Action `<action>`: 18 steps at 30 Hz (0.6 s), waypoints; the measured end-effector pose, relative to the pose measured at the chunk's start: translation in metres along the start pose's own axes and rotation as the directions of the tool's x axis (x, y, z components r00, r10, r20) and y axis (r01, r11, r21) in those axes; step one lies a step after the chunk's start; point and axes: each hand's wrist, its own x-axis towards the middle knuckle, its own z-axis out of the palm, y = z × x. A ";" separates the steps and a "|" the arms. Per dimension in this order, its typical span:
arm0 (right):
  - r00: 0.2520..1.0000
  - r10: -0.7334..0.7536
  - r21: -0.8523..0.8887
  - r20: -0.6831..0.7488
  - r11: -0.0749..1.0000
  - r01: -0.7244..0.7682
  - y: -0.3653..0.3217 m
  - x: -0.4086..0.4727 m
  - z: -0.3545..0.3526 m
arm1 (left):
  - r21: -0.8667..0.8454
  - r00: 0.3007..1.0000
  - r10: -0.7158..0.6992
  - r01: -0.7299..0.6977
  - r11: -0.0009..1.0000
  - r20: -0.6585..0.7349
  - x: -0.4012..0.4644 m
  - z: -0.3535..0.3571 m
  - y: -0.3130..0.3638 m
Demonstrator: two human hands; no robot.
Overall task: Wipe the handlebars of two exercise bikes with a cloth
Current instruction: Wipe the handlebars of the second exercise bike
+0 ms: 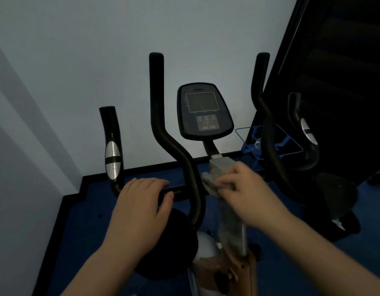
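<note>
An exercise bike's black handlebars (pixel 176 146) fill the middle of the head view, with two tall curved bars and a lower crossbar. My left hand (pixel 142 199) rests on the left part of the crossbar, fingers curled over it. At the centre of the crossbar, just under the console stem, my right hand (pixel 244 189) presses a grey cloth (pixel 210 180) against the bar. The cloth bunches out to the left of my fingers. The left side grip (pixel 112 146) has silver pulse pads, and a matching right grip (pixel 308 133) stands at the right.
The bike's console (pixel 204 110) with a dark screen stands above my hands. A blue wire rack (pixel 268 144) sits on the blue floor behind the bars. A pale wall runs behind, and a dark panel (pixel 334 71) fills the right. The bike's frame (pixel 231 242) drops below my hands.
</note>
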 end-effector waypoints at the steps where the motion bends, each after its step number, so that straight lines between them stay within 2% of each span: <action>1: 0.999 0.027 0.054 -0.043 0.998 -0.025 -0.001 0.005 -0.011 | -0.032 1.000 0.001 -0.002 0.999 -0.029 -0.001 -0.001 0.001; 3: 0.973 0.006 0.150 -0.230 0.988 0.029 -0.011 0.015 -0.023 | -0.136 0.993 -0.039 0.024 0.990 -0.110 -0.005 -0.005 0.003; 5: 0.948 -0.069 0.218 -0.311 0.966 0.142 -0.027 0.021 -0.019 | -0.224 0.976 -0.084 0.037 0.974 -0.203 -0.010 -0.008 0.006; 7: 0.953 -0.223 0.246 -0.205 0.931 0.270 -0.043 0.022 -0.001 | -0.277 0.959 -0.117 0.042 0.960 -0.260 -0.017 -0.009 0.007; 8: 0.944 -0.309 0.193 -0.114 0.926 0.326 -0.047 0.021 0.010 | -0.298 0.953 -0.130 0.044 0.954 -0.275 -0.020 -0.009 0.007; 10: 0.854 -0.512 -0.077 0.093 0.851 0.519 -0.048 0.022 0.025 | -0.333 0.941 -0.151 0.045 0.942 -0.302 -0.028 -0.007 0.004; 11: 0.819 -0.542 -0.192 0.186 0.798 0.572 -0.044 0.025 0.027 | -0.354 0.935 -0.172 0.053 0.934 -0.311 -0.033 -0.005 0.003; 13: 0.766 -0.556 -0.286 0.322 0.714 0.639 -0.034 0.036 0.018 | -0.411 0.921 -0.232 0.089 0.907 -0.312 -0.043 -0.001 -0.002; 18: 0.666 -0.614 -0.292 0.424 0.604 0.742 -0.025 0.059 0.013 | -0.497 0.886 -0.366 0.191 0.847 -0.284 -0.060 0.008 -0.014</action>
